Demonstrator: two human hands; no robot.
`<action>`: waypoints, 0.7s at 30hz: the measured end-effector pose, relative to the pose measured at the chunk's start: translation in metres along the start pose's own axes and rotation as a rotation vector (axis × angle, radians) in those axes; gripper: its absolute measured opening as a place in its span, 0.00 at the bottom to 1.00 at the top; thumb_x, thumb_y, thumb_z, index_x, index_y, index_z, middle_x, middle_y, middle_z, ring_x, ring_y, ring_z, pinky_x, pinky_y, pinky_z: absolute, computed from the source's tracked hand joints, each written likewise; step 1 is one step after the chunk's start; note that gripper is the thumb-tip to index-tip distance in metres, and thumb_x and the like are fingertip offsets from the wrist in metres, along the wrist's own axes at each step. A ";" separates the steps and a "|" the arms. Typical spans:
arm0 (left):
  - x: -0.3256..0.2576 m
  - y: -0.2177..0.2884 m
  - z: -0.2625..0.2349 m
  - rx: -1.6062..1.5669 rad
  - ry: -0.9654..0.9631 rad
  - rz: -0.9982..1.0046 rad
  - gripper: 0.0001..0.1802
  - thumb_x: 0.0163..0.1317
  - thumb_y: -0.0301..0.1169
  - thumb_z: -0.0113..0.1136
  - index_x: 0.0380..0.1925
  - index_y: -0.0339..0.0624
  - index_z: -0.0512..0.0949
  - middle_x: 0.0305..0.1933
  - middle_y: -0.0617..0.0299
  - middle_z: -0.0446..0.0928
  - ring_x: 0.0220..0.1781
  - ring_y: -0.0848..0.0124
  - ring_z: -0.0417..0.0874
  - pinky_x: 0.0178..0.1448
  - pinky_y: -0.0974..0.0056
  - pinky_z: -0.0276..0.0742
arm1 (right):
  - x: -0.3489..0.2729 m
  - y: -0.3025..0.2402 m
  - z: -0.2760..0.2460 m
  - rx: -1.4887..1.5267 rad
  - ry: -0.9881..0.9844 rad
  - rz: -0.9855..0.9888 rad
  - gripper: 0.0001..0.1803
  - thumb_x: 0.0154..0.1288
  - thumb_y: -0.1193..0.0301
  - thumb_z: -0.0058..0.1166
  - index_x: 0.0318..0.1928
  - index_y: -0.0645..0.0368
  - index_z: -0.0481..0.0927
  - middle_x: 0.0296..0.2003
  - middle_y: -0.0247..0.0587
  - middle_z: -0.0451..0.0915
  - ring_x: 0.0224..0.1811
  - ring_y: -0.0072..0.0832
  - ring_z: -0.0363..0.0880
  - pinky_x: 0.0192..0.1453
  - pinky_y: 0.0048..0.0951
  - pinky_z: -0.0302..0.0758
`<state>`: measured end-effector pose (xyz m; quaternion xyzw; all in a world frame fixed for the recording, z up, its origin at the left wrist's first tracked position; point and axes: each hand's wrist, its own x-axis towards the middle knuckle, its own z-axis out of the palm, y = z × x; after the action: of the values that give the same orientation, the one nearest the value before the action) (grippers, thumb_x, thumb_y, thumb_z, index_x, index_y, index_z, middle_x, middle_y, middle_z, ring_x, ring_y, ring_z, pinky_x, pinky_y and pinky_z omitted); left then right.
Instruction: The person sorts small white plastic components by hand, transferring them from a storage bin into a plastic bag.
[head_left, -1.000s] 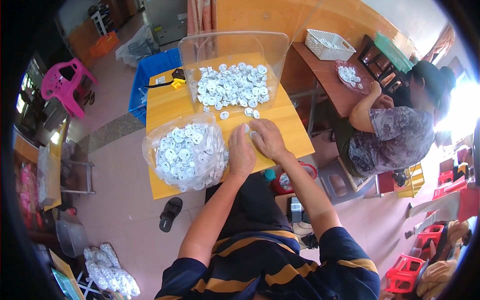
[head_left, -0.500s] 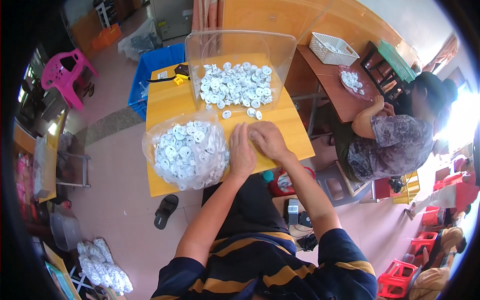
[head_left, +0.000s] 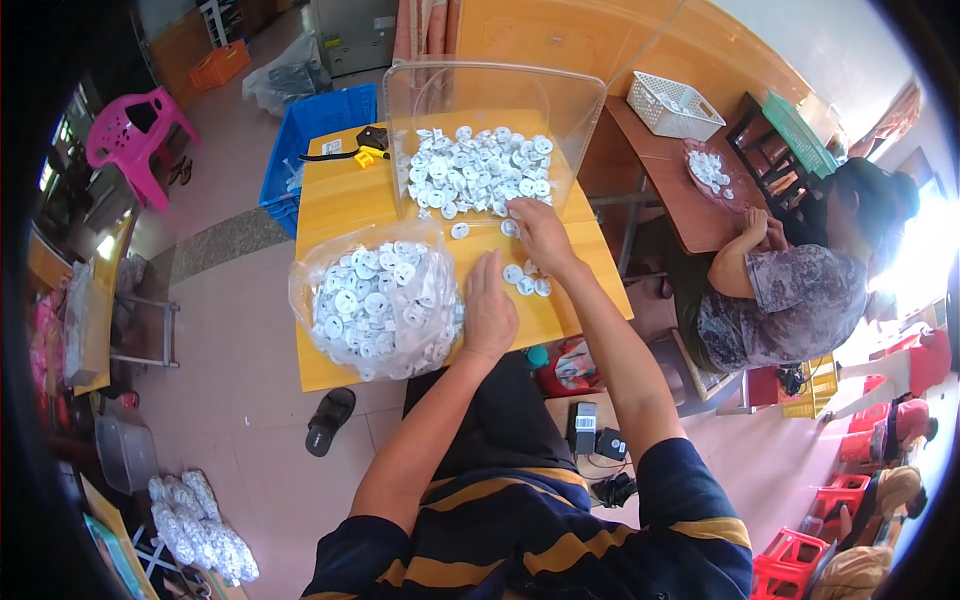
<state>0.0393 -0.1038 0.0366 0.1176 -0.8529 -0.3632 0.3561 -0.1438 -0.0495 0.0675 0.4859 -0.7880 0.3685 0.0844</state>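
My left hand (head_left: 490,312) rests on its edge on the yellow table, fingers stretched out, beside a clear plastic bag (head_left: 300,290) full of small white round plastic pieces (head_left: 375,303). It holds nothing that I can see. My right hand (head_left: 543,238) reaches forward to the open front of a clear plastic bin (head_left: 590,120), where more white pieces (head_left: 475,170) are heaped. Its fingers extend over the near edge of that heap, and the fingertips partly hide what they touch. Several loose white discs (head_left: 525,285) lie beside my right wrist.
A black and yellow tool (head_left: 368,147) lies at the table's (head_left: 330,195) far left. Against that side stands a blue crate (head_left: 290,150). To the right, a co-worker (head_left: 785,285) sits at a brown table (head_left: 655,165) with a white basket (head_left: 675,105) and a pink dish (head_left: 700,190).
My right hand has moved forward from beside my left hand to the heap's near edge. Loose discs now show where it was. My left hand stays almost in place.
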 end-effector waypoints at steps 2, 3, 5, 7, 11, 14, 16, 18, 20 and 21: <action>0.000 0.000 0.000 -0.006 0.002 0.000 0.36 0.59 0.16 0.48 0.71 0.28 0.62 0.72 0.33 0.65 0.75 0.37 0.63 0.80 0.43 0.57 | 0.004 0.002 0.005 -0.047 -0.012 -0.043 0.24 0.62 0.84 0.52 0.59 0.58 0.81 0.57 0.50 0.82 0.62 0.52 0.77 0.67 0.44 0.75; 0.000 -0.001 0.001 0.011 0.000 0.008 0.38 0.59 0.15 0.48 0.73 0.29 0.60 0.73 0.33 0.65 0.76 0.38 0.64 0.80 0.43 0.57 | 0.006 0.002 0.008 -0.073 -0.032 -0.026 0.24 0.61 0.84 0.53 0.59 0.57 0.81 0.57 0.49 0.81 0.62 0.52 0.77 0.68 0.44 0.75; 0.000 -0.002 0.001 0.029 -0.001 0.015 0.39 0.58 0.15 0.47 0.74 0.30 0.59 0.73 0.34 0.64 0.76 0.38 0.64 0.80 0.44 0.57 | 0.008 0.002 0.011 -0.098 -0.051 -0.011 0.24 0.61 0.83 0.53 0.59 0.56 0.81 0.58 0.48 0.81 0.63 0.51 0.76 0.68 0.45 0.75; 0.000 -0.001 0.000 0.025 -0.016 -0.001 0.39 0.58 0.15 0.48 0.74 0.30 0.59 0.74 0.33 0.63 0.76 0.37 0.63 0.81 0.43 0.57 | 0.009 0.002 0.014 -0.131 -0.021 -0.020 0.24 0.61 0.81 0.55 0.59 0.54 0.82 0.56 0.47 0.81 0.62 0.50 0.76 0.67 0.44 0.75; 0.000 0.000 0.000 0.056 -0.035 -0.004 0.40 0.58 0.15 0.49 0.75 0.30 0.58 0.75 0.32 0.61 0.77 0.36 0.61 0.81 0.42 0.56 | 0.015 0.002 0.020 -0.143 -0.028 -0.015 0.22 0.61 0.80 0.57 0.56 0.53 0.84 0.52 0.46 0.81 0.59 0.49 0.76 0.64 0.44 0.76; 0.010 0.009 0.001 0.039 -0.049 -0.010 0.37 0.60 0.16 0.50 0.72 0.28 0.60 0.73 0.28 0.61 0.76 0.31 0.60 0.81 0.39 0.54 | 0.017 0.010 0.023 -0.122 -0.009 -0.030 0.17 0.62 0.77 0.57 0.51 0.50 0.86 0.50 0.44 0.81 0.57 0.48 0.76 0.61 0.44 0.78; 0.022 0.010 -0.003 0.077 -0.009 -0.007 0.37 0.59 0.17 0.52 0.72 0.28 0.61 0.74 0.27 0.60 0.76 0.30 0.59 0.81 0.38 0.53 | 0.017 0.004 0.025 -0.117 0.028 -0.043 0.12 0.65 0.74 0.59 0.48 0.50 0.87 0.48 0.43 0.80 0.55 0.47 0.76 0.58 0.44 0.78; 0.037 0.003 -0.004 0.105 -0.017 0.008 0.38 0.59 0.18 0.54 0.72 0.30 0.61 0.74 0.27 0.58 0.77 0.31 0.58 0.81 0.38 0.53 | 0.017 0.006 0.024 -0.117 0.036 -0.036 0.11 0.67 0.72 0.59 0.48 0.50 0.87 0.46 0.43 0.79 0.55 0.47 0.76 0.57 0.44 0.78; 0.046 -0.010 -0.004 0.212 -0.021 -0.053 0.39 0.58 0.18 0.56 0.73 0.31 0.62 0.75 0.28 0.58 0.77 0.31 0.58 0.81 0.38 0.53 | 0.019 0.005 0.023 -0.087 0.019 -0.030 0.11 0.67 0.72 0.59 0.48 0.49 0.87 0.46 0.44 0.79 0.55 0.47 0.77 0.57 0.44 0.78; 0.049 -0.013 -0.003 0.244 -0.049 -0.099 0.40 0.58 0.20 0.57 0.74 0.32 0.61 0.76 0.29 0.57 0.78 0.31 0.57 0.82 0.38 0.53 | 0.017 0.005 0.022 -0.090 0.023 -0.036 0.14 0.62 0.75 0.60 0.48 0.51 0.86 0.45 0.45 0.80 0.53 0.47 0.78 0.56 0.44 0.78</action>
<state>0.0056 -0.1372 0.0545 0.1928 -0.8924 -0.2766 0.2999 -0.1519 -0.0744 0.0578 0.4913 -0.7940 0.3366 0.1218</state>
